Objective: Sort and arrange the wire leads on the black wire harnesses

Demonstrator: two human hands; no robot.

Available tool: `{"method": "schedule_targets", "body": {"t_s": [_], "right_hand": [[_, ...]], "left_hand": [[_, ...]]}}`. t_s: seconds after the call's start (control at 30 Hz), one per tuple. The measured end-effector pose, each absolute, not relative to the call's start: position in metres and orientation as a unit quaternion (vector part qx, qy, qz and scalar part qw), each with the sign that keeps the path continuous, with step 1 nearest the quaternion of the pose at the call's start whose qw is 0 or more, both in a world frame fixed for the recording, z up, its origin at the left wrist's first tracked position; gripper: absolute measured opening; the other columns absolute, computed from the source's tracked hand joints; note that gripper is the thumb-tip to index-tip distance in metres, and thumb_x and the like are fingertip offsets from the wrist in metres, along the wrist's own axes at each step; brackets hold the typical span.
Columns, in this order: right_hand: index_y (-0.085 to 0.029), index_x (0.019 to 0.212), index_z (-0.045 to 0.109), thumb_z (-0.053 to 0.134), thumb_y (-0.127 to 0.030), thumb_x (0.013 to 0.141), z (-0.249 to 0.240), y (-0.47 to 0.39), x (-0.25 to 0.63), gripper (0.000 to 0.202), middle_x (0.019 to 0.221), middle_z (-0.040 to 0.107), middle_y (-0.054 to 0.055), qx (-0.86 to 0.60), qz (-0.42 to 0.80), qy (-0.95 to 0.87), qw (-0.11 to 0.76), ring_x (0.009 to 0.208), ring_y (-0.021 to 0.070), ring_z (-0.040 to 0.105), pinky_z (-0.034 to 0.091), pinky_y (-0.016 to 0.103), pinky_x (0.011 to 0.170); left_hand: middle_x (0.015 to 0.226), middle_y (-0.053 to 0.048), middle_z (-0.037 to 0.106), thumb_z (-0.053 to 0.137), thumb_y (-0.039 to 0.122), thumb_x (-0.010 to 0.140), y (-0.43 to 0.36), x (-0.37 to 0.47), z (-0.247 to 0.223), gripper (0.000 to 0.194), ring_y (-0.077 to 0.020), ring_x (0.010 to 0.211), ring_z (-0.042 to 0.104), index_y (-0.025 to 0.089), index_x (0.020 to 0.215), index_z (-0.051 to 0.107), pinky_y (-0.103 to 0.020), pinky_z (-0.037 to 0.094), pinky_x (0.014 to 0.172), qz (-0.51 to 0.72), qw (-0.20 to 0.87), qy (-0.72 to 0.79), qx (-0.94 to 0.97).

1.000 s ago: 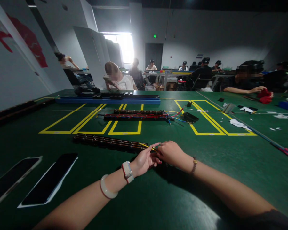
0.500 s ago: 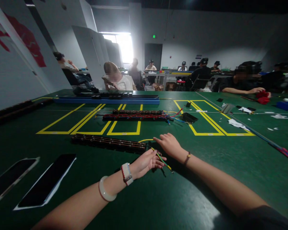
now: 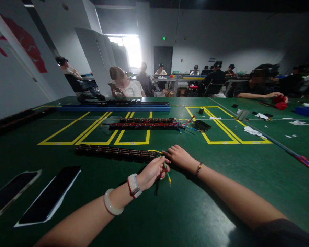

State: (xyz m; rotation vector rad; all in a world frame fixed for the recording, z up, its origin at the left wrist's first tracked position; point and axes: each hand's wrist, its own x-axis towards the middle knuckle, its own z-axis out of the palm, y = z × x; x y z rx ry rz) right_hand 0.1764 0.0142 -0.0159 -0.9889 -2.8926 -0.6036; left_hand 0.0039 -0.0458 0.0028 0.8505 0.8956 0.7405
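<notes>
A long black strip-like assembly (image 3: 113, 151) with copper-coloured lines along its top lies in front of me, and wires come out of its right end. My left hand (image 3: 156, 171) is closed, thumb and fingers pinching a green-and-yellow wire (image 3: 168, 175) whose tip hangs down to the right. Just beyond it, my right hand (image 3: 179, 156) rests low over the table, fingers curled at the end of a thin yellow wire (image 3: 154, 151). Its fingertips are partly hidden, but the wire runs into them.
Behind lies another dark strip (image 3: 146, 126) with red and blue wires, beside a small black box (image 3: 202, 125). Yellow tape outlines (image 3: 131, 143) mark the green table. Two phone-like dark slabs (image 3: 48, 195) lie at left. Across the table, a person's hands (image 3: 276, 95) are near something red.
My left hand has closed more tightly round the green-and-yellow wire, whose free end swings left and hangs more steeply. My right hand has lowered slightly, drawing the yellow wire's end closer to the strip.
</notes>
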Motion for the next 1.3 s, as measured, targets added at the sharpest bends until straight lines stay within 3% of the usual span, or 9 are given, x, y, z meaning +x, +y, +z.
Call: {"method": "schedule_targets", "body": {"t_s": [0.17, 0.57, 0.7, 0.8, 0.93, 1.13, 1.3], "right_hand": [[-0.014, 0.125, 0.052, 0.046, -0.02, 0.094, -0.019, 0.014, 0.176, 0.033, 0.087, 0.058, 0.007, -0.317, -0.203, -0.926, 0.025, 0.078, 0.018, 0.053, 0.032, 0.03, 0.067], [-0.011, 0.125, 0.051, 0.044, -0.018, 0.093, -0.018, 0.013, 0.175, 0.033, 0.086, 0.059, 0.008, -0.319, -0.201, -0.926, 0.026, 0.078, 0.0181, 0.053, 0.034, 0.03, 0.068], [-0.011, 0.126, 0.05, 0.044, -0.016, 0.093, -0.017, 0.013, 0.175, 0.034, 0.087, 0.058, 0.008, -0.321, -0.187, -0.928, 0.028, 0.078, 0.0182, 0.053, 0.034, 0.03, 0.069], [-0.012, 0.127, 0.05, 0.044, -0.016, 0.093, -0.017, 0.014, 0.177, 0.035, 0.088, 0.058, 0.008, -0.324, -0.18, -0.928, 0.024, 0.08, 0.0185, 0.052, 0.034, 0.03, 0.069], [-0.016, 0.125, 0.053, 0.045, -0.019, 0.093, -0.014, 0.014, 0.176, 0.033, 0.089, 0.058, 0.008, -0.342, -0.145, -0.927, 0.038, 0.081, 0.0184, 0.052, 0.034, 0.031, 0.072], [-0.019, 0.123, 0.056, 0.047, -0.032, 0.093, -0.011, 0.009, 0.166, 0.034, 0.102, 0.06, 0.009, -0.409, -0.004, -0.902, 0.138, 0.094, 0.0189, 0.051, 0.035, 0.031, 0.083], [-0.015, 0.127, 0.053, 0.065, -0.034, 0.078, -0.014, 0.009, 0.161, 0.054, 0.109, 0.059, 0.011, -0.426, 0.086, -0.888, 0.15, 0.1, 0.0215, 0.049, 0.036, 0.032, 0.086]], "left_hand": [[0.057, 0.004, 0.05, 0.036, 0.036, 0.093, -0.04, -0.001, 0.006, 0.026, -0.0033, 0.037, 0.033, 0.015, 0.09, 0.051, -0.018, 0.023, 0.039, 0.313, 0.725, 0.44, 0.429], [0.043, 0.004, 0.049, 0.034, 0.039, 0.092, -0.03, -0.012, 0.012, 0.034, -0.0086, 0.03, 0.038, 0.016, 0.073, 0.05, -0.019, 0.027, 0.037, 0.16, 0.508, 0.529, 0.66], [0.043, 0.005, 0.041, 0.05, 0.037, 0.086, -0.036, -0.011, 0.006, 0.031, -0.0102, 0.036, 0.039, 0.019, 0.062, 0.049, -0.022, 0.03, 0.046, 0.225, 0.421, 0.541, 0.692], [0.047, 0.004, 0.034, 0.063, 0.03, 0.079, -0.041, -0.009, -0.001, 0.029, -0.0159, 0.051, 0.049, 0.021, 0.055, 0.047, -0.025, 0.034, 0.058, 0.314, 0.376, 0.537, 0.687], [0.05, 0.004, 0.028, 0.07, 0.028, 0.072, -0.044, -0.007, -0.006, 0.028, -0.022, 0.066, 0.053, 0.022, 0.055, 0.049, -0.027, 0.034, 0.067, 0.36, 0.412, 0.516, 0.659], [0.05, 0.001, 0.04, 0.058, 0.04, 0.081, -0.046, -0.003, 0.002, 0.034, -0.0133, 0.052, 0.042, 0.02, 0.055, 0.052, -0.024, 0.028, 0.056, 0.329, 0.409, 0.455, 0.719], [0.046, 0.004, 0.045, 0.046, 0.048, 0.085, -0.048, 0.001, 0.002, 0.039, -0.007, 0.036, 0.035, 0.019, 0.06, 0.046, -0.021, 0.023, 0.04, 0.269, 0.59, 0.417, 0.637]]}}
